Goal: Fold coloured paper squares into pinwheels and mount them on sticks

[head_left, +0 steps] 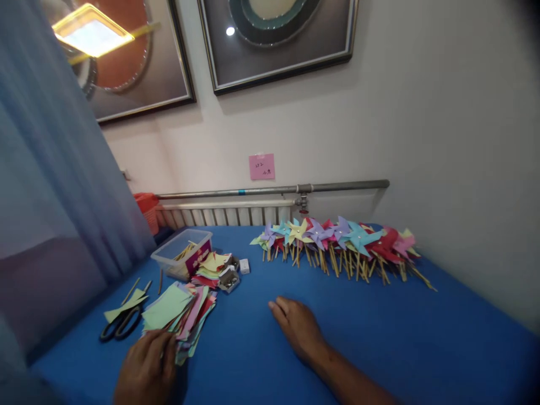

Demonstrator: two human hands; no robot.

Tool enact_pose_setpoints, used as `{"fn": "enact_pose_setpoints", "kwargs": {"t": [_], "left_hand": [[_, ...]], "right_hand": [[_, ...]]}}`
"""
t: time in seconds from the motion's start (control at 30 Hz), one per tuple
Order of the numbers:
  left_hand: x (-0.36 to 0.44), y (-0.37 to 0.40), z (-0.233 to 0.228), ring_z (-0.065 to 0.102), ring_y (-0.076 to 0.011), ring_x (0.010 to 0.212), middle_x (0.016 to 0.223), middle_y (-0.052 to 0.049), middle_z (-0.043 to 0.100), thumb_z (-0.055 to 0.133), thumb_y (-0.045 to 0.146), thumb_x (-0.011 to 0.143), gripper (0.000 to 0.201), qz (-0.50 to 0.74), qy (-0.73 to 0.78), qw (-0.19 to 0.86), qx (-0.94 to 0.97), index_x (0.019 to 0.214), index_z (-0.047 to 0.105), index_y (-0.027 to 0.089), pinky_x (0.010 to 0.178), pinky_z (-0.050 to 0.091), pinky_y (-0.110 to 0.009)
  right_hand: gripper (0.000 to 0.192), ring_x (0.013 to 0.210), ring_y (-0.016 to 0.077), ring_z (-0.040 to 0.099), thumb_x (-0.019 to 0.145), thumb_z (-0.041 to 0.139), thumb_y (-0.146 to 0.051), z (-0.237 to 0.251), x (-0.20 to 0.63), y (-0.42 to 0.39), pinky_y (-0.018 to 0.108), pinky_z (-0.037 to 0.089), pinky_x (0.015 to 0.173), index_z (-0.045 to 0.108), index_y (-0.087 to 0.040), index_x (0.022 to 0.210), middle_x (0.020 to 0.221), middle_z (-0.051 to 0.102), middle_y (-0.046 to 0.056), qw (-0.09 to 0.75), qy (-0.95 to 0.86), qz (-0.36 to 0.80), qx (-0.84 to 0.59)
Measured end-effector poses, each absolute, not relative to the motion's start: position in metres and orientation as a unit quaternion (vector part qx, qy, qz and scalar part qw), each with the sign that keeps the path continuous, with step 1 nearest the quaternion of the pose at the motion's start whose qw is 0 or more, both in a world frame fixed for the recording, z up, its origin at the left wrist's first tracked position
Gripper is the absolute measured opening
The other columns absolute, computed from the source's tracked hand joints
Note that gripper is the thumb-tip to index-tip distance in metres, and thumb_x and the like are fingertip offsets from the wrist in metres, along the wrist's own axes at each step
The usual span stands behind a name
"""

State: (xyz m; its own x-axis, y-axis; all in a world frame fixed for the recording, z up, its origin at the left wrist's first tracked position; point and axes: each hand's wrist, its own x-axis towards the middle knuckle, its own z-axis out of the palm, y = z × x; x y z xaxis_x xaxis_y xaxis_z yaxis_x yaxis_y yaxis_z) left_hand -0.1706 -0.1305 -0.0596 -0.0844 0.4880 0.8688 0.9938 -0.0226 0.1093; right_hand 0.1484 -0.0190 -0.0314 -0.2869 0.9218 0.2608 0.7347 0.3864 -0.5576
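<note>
My left hand (147, 368) rests on the near edge of a fanned pile of coloured paper squares (179, 312), its fingers curled over the sheets; a firm grip cannot be told. My right hand (297, 326) lies flat on the blue tablecloth (379, 337), palm down and holding nothing, its fingers pointing left toward the pile. A long row of finished paper pinwheels on wooden sticks (337, 244) lies across the far side of the table, apart from both hands.
Black scissors (120, 325) lie left of the paper pile, partly under a yellow sheet. A clear plastic box with sticks (182, 257), folded papers (213, 264) and a small box of pins (230, 279) sit behind it. A curtain hangs left, a radiator and pipe behind.
</note>
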Motion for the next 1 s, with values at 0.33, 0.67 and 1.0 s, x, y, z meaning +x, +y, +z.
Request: {"fn": "enact_pose_setpoints", "kwargs": {"t": [0.33, 0.67, 1.0], "left_hand": [[-0.148, -0.112, -0.047, 0.06, -0.0284, 0.108, 0.114, -0.009, 0.07, 0.058, 0.033, 0.09, 0.02, -0.261, -0.679, 0.323, -0.605, 0.101, 0.072, 0.023, 0.088, 0.044, -0.042], [-0.15, -0.108, -0.049, 0.064, -0.0256, 0.098, 0.102, -0.007, 0.075, 0.049, 0.026, 0.095, 0.026, -0.307, -0.693, 0.253, -0.601, 0.087, 0.073, 0.022, 0.086, 0.043, -0.04], [-0.153, -0.101, -0.041, 0.063, -0.0258, 0.099, 0.102, -0.007, 0.075, 0.047, 0.032, 0.095, 0.029, -0.352, -0.711, 0.217, -0.568, 0.085, 0.072, 0.022, 0.085, 0.044, -0.039]], "right_hand": [[0.042, 0.056, 0.0156, 0.05, 0.1, 0.038, -0.041, -0.035, 0.149, -0.016, 0.029, 0.026, 0.058, 0.048, -0.023, 0.064, 0.06, 0.06, 0.0, 0.294, -0.788, 0.183, -0.509], [0.042, 0.055, 0.0157, 0.05, 0.1, 0.038, -0.042, -0.032, 0.149, -0.016, 0.029, 0.027, 0.058, 0.045, -0.023, 0.063, 0.059, 0.058, 0.0, 0.292, -0.784, 0.187, -0.515], [0.041, 0.055, 0.0144, 0.048, 0.1, 0.04, -0.04, -0.029, 0.149, -0.017, 0.029, 0.027, 0.057, 0.046, -0.022, 0.063, 0.058, 0.057, -0.001, 0.299, -0.78, 0.193, -0.515]]}}
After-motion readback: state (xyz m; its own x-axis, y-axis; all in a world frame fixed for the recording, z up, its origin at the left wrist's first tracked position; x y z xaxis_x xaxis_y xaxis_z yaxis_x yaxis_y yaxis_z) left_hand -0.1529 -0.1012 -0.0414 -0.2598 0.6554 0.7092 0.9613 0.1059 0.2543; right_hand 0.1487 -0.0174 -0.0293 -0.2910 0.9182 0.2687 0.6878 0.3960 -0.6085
